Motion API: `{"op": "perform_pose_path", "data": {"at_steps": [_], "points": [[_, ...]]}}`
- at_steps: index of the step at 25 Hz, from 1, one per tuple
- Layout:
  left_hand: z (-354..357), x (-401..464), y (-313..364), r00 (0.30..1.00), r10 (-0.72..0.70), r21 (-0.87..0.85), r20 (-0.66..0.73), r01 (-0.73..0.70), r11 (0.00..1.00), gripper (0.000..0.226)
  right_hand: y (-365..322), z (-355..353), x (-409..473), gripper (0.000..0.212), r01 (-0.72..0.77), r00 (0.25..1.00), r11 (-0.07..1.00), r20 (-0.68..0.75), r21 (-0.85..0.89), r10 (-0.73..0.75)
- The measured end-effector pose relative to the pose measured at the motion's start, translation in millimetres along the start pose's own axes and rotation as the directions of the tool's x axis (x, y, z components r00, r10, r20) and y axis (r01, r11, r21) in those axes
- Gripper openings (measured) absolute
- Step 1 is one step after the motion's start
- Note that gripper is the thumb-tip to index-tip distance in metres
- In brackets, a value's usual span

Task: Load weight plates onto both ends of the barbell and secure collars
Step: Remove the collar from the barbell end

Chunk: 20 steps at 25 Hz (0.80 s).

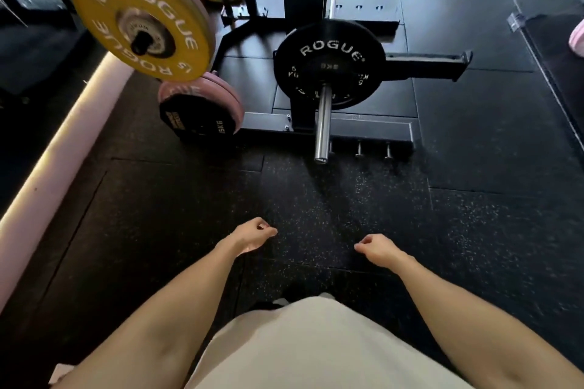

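While the black plate point(328, 65) is sitting on the barbell sleeve point(323, 126) without a collar, left hand point(252, 238) and right hand point(377, 249) are hanging loosely curled, holding nothing.

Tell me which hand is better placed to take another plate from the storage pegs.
Probably the left hand. It holds nothing, and the yellow plate and small black plate hang on its side. The right hand is also free, but farther away.
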<state>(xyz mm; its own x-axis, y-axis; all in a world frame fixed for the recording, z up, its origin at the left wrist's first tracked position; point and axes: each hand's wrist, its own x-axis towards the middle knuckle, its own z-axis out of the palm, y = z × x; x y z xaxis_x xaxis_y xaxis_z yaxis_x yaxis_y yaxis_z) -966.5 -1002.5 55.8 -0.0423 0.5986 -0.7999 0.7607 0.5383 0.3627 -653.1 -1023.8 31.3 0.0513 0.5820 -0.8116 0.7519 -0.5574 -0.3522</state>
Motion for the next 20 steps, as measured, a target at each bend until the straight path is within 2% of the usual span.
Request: {"op": "perform_pose_path", "data": {"at_steps": [4,10,13,16,20], "points": [[-67,35,63,0.981,0.145,-0.013,-0.132,-0.147,0.989,0.049,-63,-64,19,0.03,0.114,0.986,0.992,-0.132,0.052,-0.106],[-162,82,159,0.875,0.38,0.033,-0.298,-0.389,0.921,0.047,-160,-165,55,0.032,0.345,0.879,0.938,-0.355,0.011,-0.319],[-201,118,215,0.838,0.41,0.058,-0.36,-0.419,0.906,0.046,-205,-225,85,0.035,0.398,0.834,0.917,-0.408,-0.023,-0.372],[-234,159,267,0.799,0.422,0.062,-0.429,-0.44,0.896,0.041,-244,-286,130,0.03,0.418,0.828,0.908,-0.422,0.025,-0.369],[-261,227,306,0.744,0.418,0.038,-0.522,-0.469,0.883,0.037,-271,-337,199,0.03,0.458,0.762,0.889,-0.513,-0.005,-0.395]]}}
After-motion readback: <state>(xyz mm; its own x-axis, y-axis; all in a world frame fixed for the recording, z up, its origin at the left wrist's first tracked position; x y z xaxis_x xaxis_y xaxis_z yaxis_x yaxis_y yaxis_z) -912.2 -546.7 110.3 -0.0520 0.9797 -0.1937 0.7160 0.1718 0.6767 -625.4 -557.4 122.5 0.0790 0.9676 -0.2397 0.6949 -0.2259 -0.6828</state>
